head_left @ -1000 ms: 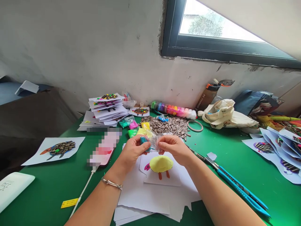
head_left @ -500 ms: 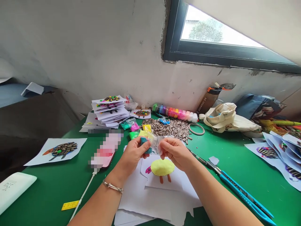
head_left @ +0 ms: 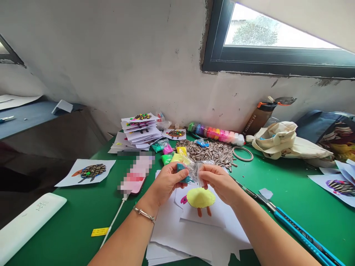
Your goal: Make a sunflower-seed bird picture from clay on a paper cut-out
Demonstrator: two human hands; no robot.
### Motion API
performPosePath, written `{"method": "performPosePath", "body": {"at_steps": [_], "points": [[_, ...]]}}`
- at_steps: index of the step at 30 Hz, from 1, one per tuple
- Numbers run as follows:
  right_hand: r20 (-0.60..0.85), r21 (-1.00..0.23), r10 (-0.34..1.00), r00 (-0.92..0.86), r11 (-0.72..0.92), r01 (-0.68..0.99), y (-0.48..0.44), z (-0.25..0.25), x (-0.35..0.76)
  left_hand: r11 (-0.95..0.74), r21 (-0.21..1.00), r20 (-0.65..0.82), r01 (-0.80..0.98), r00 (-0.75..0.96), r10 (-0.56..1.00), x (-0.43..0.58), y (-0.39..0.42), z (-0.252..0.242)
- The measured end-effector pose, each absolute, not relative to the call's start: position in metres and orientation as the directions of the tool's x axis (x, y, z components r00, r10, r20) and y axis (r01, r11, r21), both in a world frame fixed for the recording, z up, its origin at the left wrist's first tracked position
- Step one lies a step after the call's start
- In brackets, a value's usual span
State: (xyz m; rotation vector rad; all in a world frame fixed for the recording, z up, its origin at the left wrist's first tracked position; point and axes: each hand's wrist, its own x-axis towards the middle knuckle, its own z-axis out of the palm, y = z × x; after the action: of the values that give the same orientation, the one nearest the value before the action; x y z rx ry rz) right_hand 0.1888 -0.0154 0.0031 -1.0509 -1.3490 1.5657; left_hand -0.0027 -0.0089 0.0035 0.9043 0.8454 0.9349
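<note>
Between my hands is a clear plastic bag point(head_left: 193, 172) with a lump of blue-teal modelling clay point(head_left: 183, 173) in it. My left hand point(head_left: 171, 180) grips the bag around the clay. The fingers of my right hand point(head_left: 215, 181) pinch the bag's other end. Just below lies a sheet of white paper point(head_left: 188, 225) bearing a clay animal point(head_left: 200, 198) with a yellow oval body, a magenta head and two brown legs. Beyond my hands, bags of yellow clay point(head_left: 179, 157) and green clay point(head_left: 167, 159) lie beside a heap of striped sunflower seeds point(head_left: 213, 152).
A blue-handled tool point(head_left: 302, 231) lies on the green table point(head_left: 283, 177) at right. At left are a finished seed picture point(head_left: 90, 172), a white power bank point(head_left: 30, 225) and a phone point(head_left: 138, 184) on a cable. Stacked pictures point(head_left: 141, 133), a bottle point(head_left: 259, 116) and a cloth bag point(head_left: 285, 142) stand behind.
The view has swung left, so the whole scene sits further right. My hands keep hold of the bag of blue clay in nearly the same place over the paper.
</note>
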Motion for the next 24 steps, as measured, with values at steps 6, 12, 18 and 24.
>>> {"method": "performPosePath", "body": {"at_steps": [6, 12, 18, 24], "points": [[-0.050, -0.989, 0.964, -0.262, -0.084, -0.120, -0.016, 0.001, 0.188, 0.349, 0.883, -0.178, -0.314, 0.465, 0.868, -0.004, -0.013, 0.007], [-0.055, -0.986, 0.896, -0.441, -0.118, -0.116, -0.014, 0.006, 0.196, 0.381, 0.859, -0.204, -0.341, 0.455, 0.867, -0.007, -0.012, 0.008], [-0.077, -0.989, 0.892, -0.445, -0.123, -0.076, -0.015, 0.013, 0.193, 0.385, 0.879, -0.255, -0.280, 0.406, 0.878, -0.004, -0.007, 0.000], [-0.022, -0.995, 0.926, -0.377, -0.059, -0.086, -0.015, 0.005, 0.189, 0.383, 0.878, -0.270, -0.287, 0.364, 0.891, -0.001, -0.007, 0.003]]}}
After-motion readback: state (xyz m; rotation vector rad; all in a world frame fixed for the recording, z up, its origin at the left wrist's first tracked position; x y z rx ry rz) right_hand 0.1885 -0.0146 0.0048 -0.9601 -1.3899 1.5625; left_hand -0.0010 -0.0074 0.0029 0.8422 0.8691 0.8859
